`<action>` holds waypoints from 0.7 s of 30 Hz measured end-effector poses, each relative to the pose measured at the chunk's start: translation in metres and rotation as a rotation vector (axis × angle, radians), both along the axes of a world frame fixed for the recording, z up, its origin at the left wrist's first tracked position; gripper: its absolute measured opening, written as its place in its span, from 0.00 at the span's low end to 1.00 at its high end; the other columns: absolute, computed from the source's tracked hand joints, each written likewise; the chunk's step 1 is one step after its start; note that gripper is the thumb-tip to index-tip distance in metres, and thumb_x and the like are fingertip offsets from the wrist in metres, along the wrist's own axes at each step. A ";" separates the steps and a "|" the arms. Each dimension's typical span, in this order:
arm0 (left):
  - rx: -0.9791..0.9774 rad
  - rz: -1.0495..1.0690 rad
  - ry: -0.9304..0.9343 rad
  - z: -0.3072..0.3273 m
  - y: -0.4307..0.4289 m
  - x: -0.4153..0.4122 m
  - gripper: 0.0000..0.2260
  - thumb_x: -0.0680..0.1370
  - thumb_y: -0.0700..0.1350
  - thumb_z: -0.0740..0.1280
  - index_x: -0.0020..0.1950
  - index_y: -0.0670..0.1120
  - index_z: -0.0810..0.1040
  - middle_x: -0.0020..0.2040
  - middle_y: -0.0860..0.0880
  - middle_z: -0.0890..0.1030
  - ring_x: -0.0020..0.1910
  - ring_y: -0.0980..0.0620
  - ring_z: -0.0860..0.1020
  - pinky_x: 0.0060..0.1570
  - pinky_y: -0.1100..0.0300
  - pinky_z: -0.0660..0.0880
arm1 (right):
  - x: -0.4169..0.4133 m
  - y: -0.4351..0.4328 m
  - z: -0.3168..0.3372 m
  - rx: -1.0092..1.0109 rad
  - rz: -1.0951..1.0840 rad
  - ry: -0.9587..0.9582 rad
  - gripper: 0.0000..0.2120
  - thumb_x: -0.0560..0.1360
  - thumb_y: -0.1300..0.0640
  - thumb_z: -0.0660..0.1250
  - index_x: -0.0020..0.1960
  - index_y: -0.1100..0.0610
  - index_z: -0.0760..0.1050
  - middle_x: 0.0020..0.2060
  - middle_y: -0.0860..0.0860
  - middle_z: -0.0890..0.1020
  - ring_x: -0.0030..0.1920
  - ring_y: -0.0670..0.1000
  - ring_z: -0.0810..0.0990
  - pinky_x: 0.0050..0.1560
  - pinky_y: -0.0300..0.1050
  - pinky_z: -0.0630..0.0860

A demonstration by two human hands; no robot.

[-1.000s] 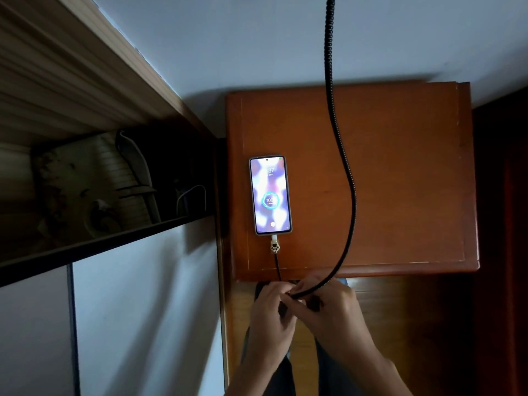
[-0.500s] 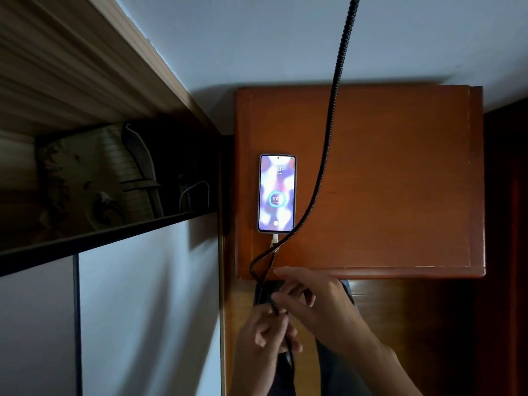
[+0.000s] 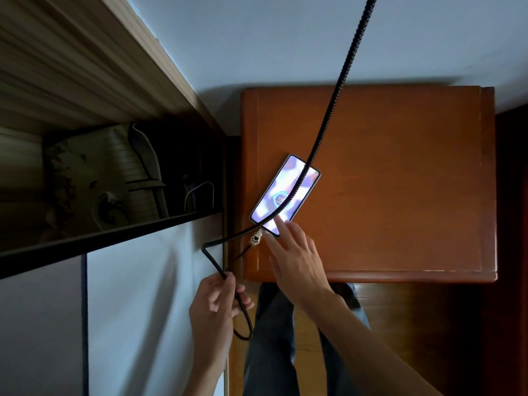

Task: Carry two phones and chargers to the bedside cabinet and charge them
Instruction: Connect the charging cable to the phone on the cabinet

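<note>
One phone point(image 3: 283, 192) lies tilted on the left part of the brown bedside cabinet point(image 3: 400, 178), screen lit with a charging ring. A plug with a white paw charm point(image 3: 256, 239) sits in its near end. A black braided cable point(image 3: 334, 92) runs down from the top of the frame, across the phone, and bends left off the cabinet edge. My left hand point(image 3: 217, 304) grips that cable below the cabinet's front left corner. My right hand point(image 3: 294, 252) reaches over the front edge, straight fingers touching the phone's near end. No second phone is visible.
A wooden bed frame with a dark open shelf point(image 3: 114, 190) stands to the left, holding a patterned object and a white cable point(image 3: 200, 192). A pale wall runs behind the cabinet. My legs point(image 3: 274, 338) stand in front of the cabinet on a wooden floor.
The phone has swung from straight to tilted clockwise. My right hand left the cable and moved up onto the phone. My left hand pulled the cable down and to the left.
</note>
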State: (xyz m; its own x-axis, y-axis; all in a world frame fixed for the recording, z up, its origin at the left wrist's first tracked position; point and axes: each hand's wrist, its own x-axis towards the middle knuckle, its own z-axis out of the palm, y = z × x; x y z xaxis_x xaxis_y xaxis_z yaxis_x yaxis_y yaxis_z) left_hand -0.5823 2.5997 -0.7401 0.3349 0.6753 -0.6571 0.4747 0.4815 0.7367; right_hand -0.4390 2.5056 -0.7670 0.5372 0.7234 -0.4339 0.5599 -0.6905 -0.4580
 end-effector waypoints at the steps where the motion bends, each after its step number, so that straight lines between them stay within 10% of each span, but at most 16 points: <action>1: 0.001 -0.016 0.001 0.003 -0.001 0.003 0.05 0.79 0.46 0.69 0.43 0.51 0.82 0.36 0.43 0.82 0.30 0.46 0.81 0.32 0.52 0.82 | 0.001 0.002 -0.001 -0.025 0.009 -0.021 0.25 0.78 0.57 0.64 0.74 0.54 0.65 0.78 0.55 0.61 0.76 0.60 0.61 0.70 0.56 0.65; 11: 0.114 0.140 0.004 0.012 0.016 -0.005 0.05 0.79 0.48 0.68 0.48 0.51 0.83 0.31 0.45 0.79 0.22 0.53 0.72 0.21 0.62 0.70 | 0.010 -0.018 0.004 -0.037 -0.164 -0.020 0.26 0.74 0.65 0.66 0.72 0.61 0.70 0.72 0.55 0.73 0.73 0.60 0.68 0.68 0.60 0.70; 21: 0.363 -0.040 0.290 -0.047 0.043 0.013 0.08 0.79 0.42 0.70 0.54 0.38 0.81 0.48 0.38 0.85 0.49 0.40 0.83 0.48 0.53 0.79 | 0.012 -0.035 0.006 -0.059 -0.323 0.025 0.26 0.74 0.72 0.62 0.72 0.63 0.69 0.73 0.57 0.70 0.77 0.59 0.61 0.74 0.58 0.63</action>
State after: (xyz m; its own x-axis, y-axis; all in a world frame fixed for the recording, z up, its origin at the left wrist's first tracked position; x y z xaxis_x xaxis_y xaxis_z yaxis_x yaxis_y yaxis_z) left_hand -0.5694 2.6425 -0.7871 0.2029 0.8692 -0.4509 0.6993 0.1937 0.6881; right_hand -0.4268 2.4704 -0.7612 0.7238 0.4902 -0.4856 0.2966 -0.8565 -0.4225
